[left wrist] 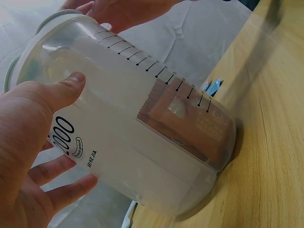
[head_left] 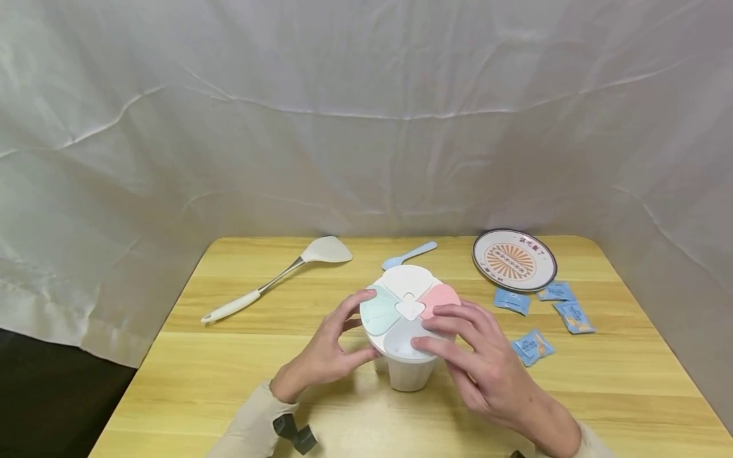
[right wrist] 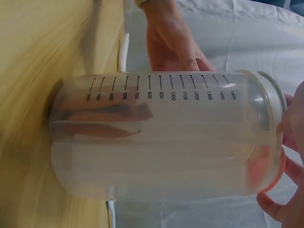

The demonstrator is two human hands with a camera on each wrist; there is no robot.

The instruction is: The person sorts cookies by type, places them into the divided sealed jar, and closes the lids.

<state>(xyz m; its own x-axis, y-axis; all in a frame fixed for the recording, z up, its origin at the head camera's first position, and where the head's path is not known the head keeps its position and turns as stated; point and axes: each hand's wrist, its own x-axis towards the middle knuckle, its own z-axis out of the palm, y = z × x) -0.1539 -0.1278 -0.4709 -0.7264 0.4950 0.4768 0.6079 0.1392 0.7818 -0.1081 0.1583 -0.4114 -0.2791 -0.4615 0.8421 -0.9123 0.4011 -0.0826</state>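
A clear, divided storage canister point(head_left: 408, 376) stands upright on the table, with measuring marks down its side. On its top sits a round lid point(head_left: 408, 280) with white, pink, grey-blue and green petal flaps. My left hand point(head_left: 321, 356) grips the canister's upper left side, the thumb at the near side. From the right, my right hand point(head_left: 492, 369) holds the lid's edge, several fingertips lying over the pink and grey-blue flaps. Through the wall, the left wrist view shows brown packets point(left wrist: 190, 118) at the bottom of one compartment.
A white spatula point(head_left: 277, 278) lies at the left and a small blue spoon point(head_left: 409, 254) behind the canister. To the right are a patterned plate point(head_left: 512, 261) and several blue sachets point(head_left: 574, 317). Grey cloth point(head_left: 366, 172) hangs behind the wooden table point(head_left: 217, 388).
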